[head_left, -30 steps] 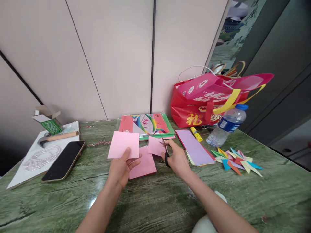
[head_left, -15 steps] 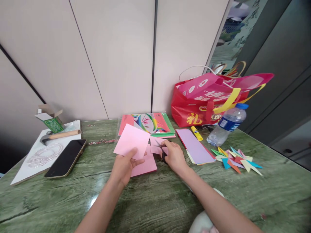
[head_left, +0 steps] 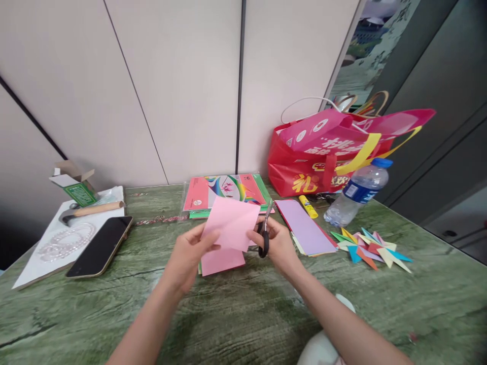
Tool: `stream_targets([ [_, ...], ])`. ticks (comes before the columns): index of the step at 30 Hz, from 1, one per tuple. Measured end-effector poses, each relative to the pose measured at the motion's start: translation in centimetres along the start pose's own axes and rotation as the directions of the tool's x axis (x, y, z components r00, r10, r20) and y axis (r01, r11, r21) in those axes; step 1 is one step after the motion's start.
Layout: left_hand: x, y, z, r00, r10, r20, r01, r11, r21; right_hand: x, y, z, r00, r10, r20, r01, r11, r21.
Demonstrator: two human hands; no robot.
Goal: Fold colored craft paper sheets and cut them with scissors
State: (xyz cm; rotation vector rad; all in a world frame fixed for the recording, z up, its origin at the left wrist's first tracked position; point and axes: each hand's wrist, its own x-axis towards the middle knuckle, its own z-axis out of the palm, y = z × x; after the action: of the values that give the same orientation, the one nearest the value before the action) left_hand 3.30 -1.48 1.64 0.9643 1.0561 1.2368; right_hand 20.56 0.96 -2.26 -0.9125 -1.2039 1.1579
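A square of pink paper (head_left: pixel 231 222) is held up between both hands over the table. My left hand (head_left: pixel 192 251) pinches its lower left edge, thumb on the front. At its right edge, my right hand (head_left: pixel 276 243) grips the paper with thumb and fingers and also carries black-handled scissors (head_left: pixel 264 242), blades pointing up and away. More pink paper (head_left: pixel 221 262) lies on the table beneath. Behind the held sheet sits a packet of coloured paper (head_left: pixel 198 193), partly covered by it.
To the right lie a stack of lilac strips (head_left: pixel 306 228), a yellow glue stick (head_left: pixel 308 207), a water bottle (head_left: pixel 355 195) and folded paper pieces (head_left: pixel 371 246). A red bag (head_left: pixel 300 162) stands behind. A phone (head_left: pixel 101 247), hammer (head_left: pixel 91 210) and small green box (head_left: pixel 79 190) are left.
My left hand has brought the pink square rightward, and my right hand now grips its right edge too. The scissors have turned upright; the smaller pink piece near them is mostly out of sight.
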Motion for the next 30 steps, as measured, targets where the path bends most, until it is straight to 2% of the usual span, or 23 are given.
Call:
stream_targets([
  [2,0.2,0.7,-0.9,0.999,0.048,-0.018,-0.046,0.996,0.078,0.2,-0.1,-0.3,0.997,0.004,0.071,-0.001,0.999,-0.046],
  [4,0.3,0.9,-1.3,1.0,0.022,0.007,-0.022,0.985,0.17,0.3,-0.1,-0.4,0.992,0.008,0.123,0.002,0.997,-0.079],
  [7,0.3,0.6,-1.2,0.999,0.027,-0.044,-0.013,0.961,0.275,0.2,0.1,-0.2,0.994,0.022,0.103,-0.019,0.999,-0.031],
  [9,0.3,0.5,-1.0,0.991,0.079,-0.105,-0.054,0.973,0.222,0.1,0.1,0.0,0.997,0.039,0.064,-0.041,0.999,0.022],
  [11,0.2,0.7,-0.9,0.985,0.115,-0.127,-0.099,0.987,0.131,-0.1,0.0,0.3,0.995,0.066,0.081,-0.068,0.997,0.028],
  [14,0.1,1.1,-1.0,0.983,0.154,-0.104,-0.144,0.984,0.101,-0.5,-0.3,0.8,0.971,0.137,0.194,-0.135,0.991,-0.026],
  [19,-0.1,0.9,-1.3,0.983,0.181,-0.024,-0.171,0.959,0.226,-1.4,-0.9,1.5,0.93,0.163,0.329,-0.162,0.986,-0.031],
  [30,0.2,0.5,-1.6,0.982,0.189,0.026,-0.187,0.922,0.338,-1.6,-0.9,1.4,0.918,0.136,0.373,-0.159,0.987,0.032],
])
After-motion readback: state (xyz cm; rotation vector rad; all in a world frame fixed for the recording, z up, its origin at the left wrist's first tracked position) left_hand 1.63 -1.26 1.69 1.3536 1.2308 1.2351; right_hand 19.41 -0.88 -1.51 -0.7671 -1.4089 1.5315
